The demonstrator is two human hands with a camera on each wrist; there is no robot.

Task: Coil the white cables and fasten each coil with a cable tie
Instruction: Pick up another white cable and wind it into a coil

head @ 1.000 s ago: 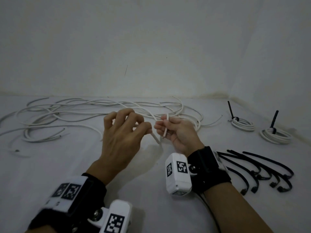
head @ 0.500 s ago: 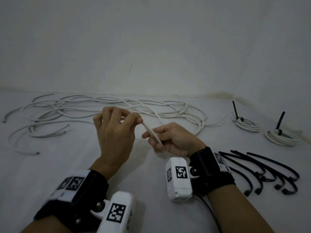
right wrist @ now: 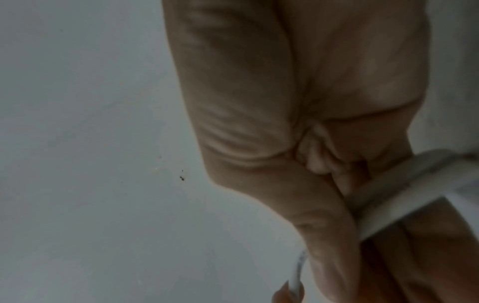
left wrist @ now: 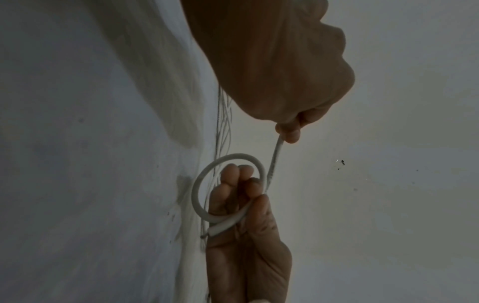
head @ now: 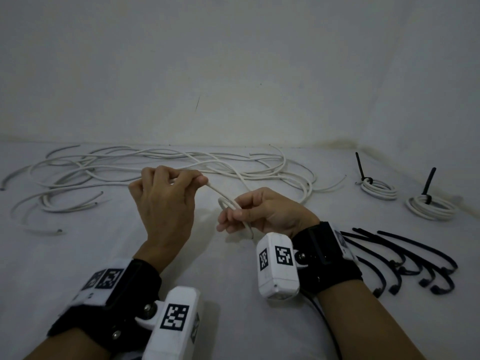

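1. So far, two white coils [head: 379, 189] lie far to the right on the table [head: 78, 255], each with a black tie standing up from it.
2. Many loose white cables [head: 161, 162] lie in a messy pile at the far side, not yet coiled.
3. Spare black cable ties [head: 405, 253] lie near the right wrist, so I think a lot of work is left.
4. One new coil is just starting, with only one small loop [left wrist: 204, 180] made.
5. Now the right hand [head: 270, 214] pinches that loop between thumb and curled fingers.
6. Next, the left hand [head: 166, 201] pinches the same cable a bit farther along, fingers tight, holding it just above the table.
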